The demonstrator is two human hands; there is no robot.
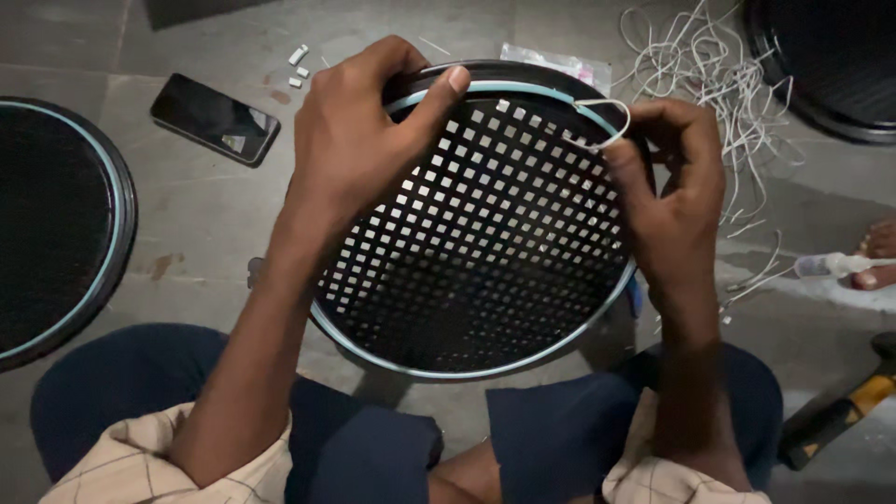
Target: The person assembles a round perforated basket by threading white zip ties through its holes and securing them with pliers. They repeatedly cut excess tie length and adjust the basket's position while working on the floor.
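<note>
Fastening work is occupying both hands at the far rim of a round black perforated panel (476,243), which is resting tilted on the person's lap between the knees. The left hand (359,140) is steadying it, its fingers (439,93) curled over the rim and pressing the pale blue edging band (523,89), so they are closed on the panel itself. The right hand (667,187) is working just beside them, its fingers (621,154) pinched narrowly on a thin white tie (602,117) that is looping up through the holes and over the rim.

The step in hand seems to be lacing the tie around the rim (whether its end is already caught cannot be told). The next move probably calls for a steady pull while the left fingers are keeping the panel from turning.

Beyond the right fingers a heap of loose white ties (719,65) is lying on the floor (215,215). Left of the left fingers a dark phone (215,119) is lying flat, and a second round panel (56,224) is showing further out. Near the right fingers, lower down, a hammer with a yellow and black handle (840,411) is resting.
</note>
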